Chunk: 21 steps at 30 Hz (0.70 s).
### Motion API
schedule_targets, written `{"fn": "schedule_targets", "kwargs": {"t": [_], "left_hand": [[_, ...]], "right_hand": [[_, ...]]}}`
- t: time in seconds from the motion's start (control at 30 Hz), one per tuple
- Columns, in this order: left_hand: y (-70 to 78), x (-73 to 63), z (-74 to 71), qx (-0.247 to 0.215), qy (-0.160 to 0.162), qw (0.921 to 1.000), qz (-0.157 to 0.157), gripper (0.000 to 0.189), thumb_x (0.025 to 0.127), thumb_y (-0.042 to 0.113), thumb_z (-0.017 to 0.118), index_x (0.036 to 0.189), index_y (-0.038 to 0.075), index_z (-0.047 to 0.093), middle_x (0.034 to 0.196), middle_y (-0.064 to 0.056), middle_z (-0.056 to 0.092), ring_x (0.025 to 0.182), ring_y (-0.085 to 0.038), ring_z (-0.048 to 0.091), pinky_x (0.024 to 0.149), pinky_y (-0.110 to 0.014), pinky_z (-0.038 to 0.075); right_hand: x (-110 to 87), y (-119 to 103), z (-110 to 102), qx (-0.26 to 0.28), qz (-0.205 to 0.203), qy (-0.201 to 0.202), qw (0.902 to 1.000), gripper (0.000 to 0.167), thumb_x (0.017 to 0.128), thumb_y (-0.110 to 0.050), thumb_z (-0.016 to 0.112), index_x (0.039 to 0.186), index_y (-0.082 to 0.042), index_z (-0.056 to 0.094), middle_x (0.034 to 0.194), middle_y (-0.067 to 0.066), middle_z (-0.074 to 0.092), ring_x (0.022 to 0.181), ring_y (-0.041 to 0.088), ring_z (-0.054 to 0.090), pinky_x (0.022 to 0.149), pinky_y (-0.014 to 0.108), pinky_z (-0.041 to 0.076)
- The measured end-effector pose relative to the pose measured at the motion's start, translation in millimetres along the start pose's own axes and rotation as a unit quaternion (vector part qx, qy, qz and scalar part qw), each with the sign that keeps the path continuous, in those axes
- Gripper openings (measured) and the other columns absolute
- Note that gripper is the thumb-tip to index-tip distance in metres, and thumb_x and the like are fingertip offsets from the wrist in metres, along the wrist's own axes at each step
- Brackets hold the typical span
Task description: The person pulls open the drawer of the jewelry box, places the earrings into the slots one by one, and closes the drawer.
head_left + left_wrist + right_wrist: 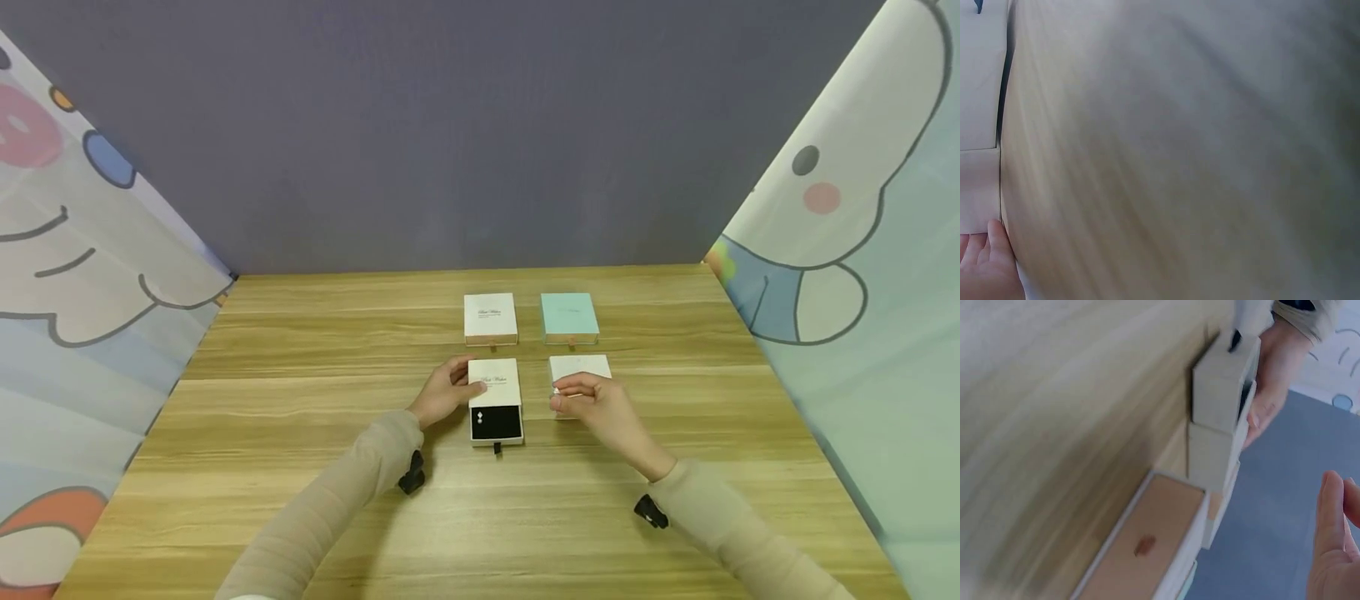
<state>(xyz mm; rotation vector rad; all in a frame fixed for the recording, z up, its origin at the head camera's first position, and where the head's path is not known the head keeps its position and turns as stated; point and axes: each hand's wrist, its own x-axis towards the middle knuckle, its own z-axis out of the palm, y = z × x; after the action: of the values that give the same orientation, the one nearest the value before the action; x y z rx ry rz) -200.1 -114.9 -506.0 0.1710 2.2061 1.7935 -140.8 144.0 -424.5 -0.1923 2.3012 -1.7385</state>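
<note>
A white drawer-style jewelry box [494, 383] lies in the middle with its drawer pulled partly out toward me. On the drawer's black lining [500, 425] sits a small shiny earring [480, 417], near the left side. My left hand [442, 393] grips the box's sleeve from the left, thumb on the lid and fingers at its side. Over the left edge of a second white box [588, 364], my right hand [600, 408] pinches a tiny white earring [556, 391] between thumb and fingertips. In the right wrist view the pinched earring is hidden.
Behind these stand another white box [490, 317] with printed lettering and a mint-green box [570, 315], both closed with small pull tabs in front. The wooden table [315, 358] ends at a dark grey panel [465, 150]. Printed cartoon curtains [847, 167] hang on both sides.
</note>
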Motion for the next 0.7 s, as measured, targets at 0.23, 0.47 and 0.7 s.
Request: {"fn": "schedule_targets", "kwargs": {"t": [0.23, 0.47, 0.7], "left_hand": [[0.8, 0.4, -0.6, 0.002, 0.007, 1.0, -0.004, 0.061, 0.084, 0.011, 0.066, 0.137, -0.002, 0.037, 0.138, -0.02, 0.042, 0.128, -0.032, 0.04, 0.108, -0.038, 0.035], [4.0, -1.9, -2.3, -0.013, -0.013, 0.9998, -0.008, 0.065, 0.085, 0.011, 0.066, 0.138, -0.004, 0.033, 0.14, -0.024, 0.037, 0.131, -0.035, 0.035, 0.11, -0.042, 0.031], [25.7, -12.2, -4.1, -0.001, -0.036, 0.9993, -0.009, 0.064, 0.087, 0.01, 0.062, 0.138, -0.009, 0.029, 0.141, -0.026, 0.035, 0.131, -0.037, 0.034, 0.11, -0.042, 0.031]], "right_hand": [[5.5, 11.4, 20.5, -0.069, -0.026, 0.0, 0.9973, 0.03, 0.082, -0.014, 0.068, 0.106, 0.004, 0.064, 0.094, 0.014, 0.069, 0.08, 0.015, 0.068, 0.071, 0.03, 0.057], [11.8, 17.9, 36.0, -0.118, -0.068, 0.011, 0.9906, 0.021, 0.08, -0.006, 0.069, 0.098, 0.004, 0.068, 0.089, 0.015, 0.07, 0.077, 0.02, 0.069, 0.066, 0.023, 0.057], [17.1, 22.8, 44.7, -0.154, -0.066, 0.016, 0.9857, 0.011, 0.077, -0.007, 0.072, 0.088, -0.004, 0.072, 0.086, 0.008, 0.071, 0.073, 0.014, 0.066, 0.061, 0.016, 0.053]]}}
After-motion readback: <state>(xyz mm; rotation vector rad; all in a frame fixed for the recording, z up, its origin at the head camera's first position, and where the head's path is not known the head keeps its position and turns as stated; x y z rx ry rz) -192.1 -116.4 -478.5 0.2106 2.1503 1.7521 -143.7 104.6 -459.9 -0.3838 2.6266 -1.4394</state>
